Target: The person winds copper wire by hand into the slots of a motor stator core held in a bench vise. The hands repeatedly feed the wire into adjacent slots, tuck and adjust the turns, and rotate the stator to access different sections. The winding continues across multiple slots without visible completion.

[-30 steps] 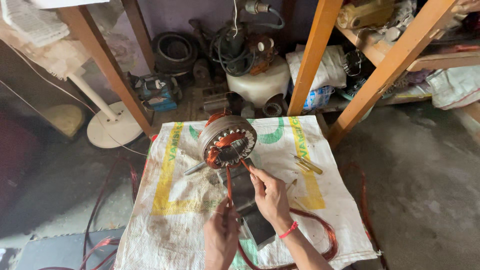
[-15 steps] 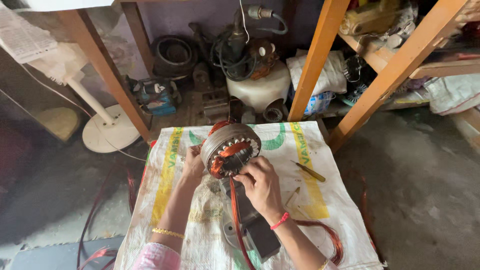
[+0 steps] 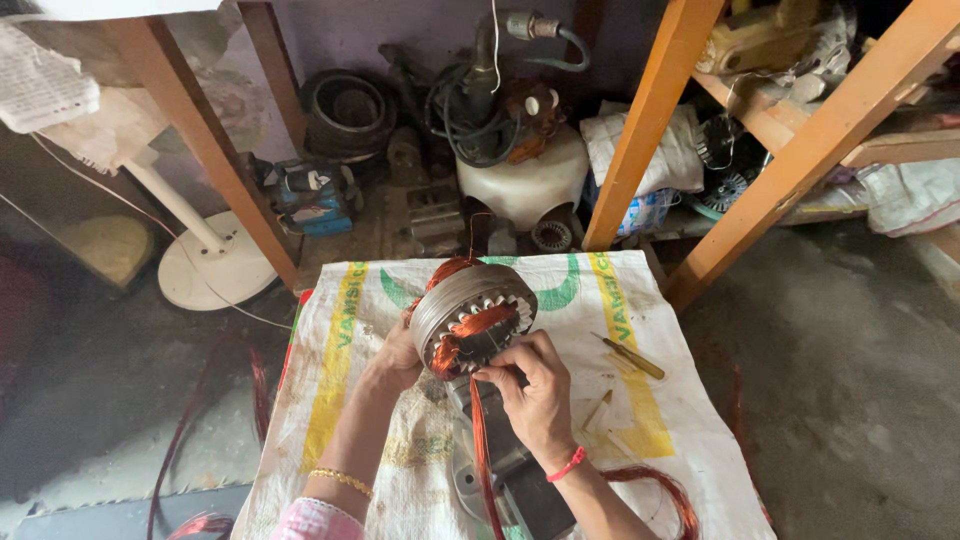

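Both hands are bare. The left hand has a thin gold bangle on its forearm and, at the frame's lower edge, a bit of pink patterned sleeve — the right hand wears a red wrist thread.

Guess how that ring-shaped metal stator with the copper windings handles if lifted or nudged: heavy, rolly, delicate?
The stator looks like stacked steel, so probably heavy for its size. Its round rim could roll if set on edge; the left hand braces it. The copper wire trailing under the right hand seems thin and easily kinked.
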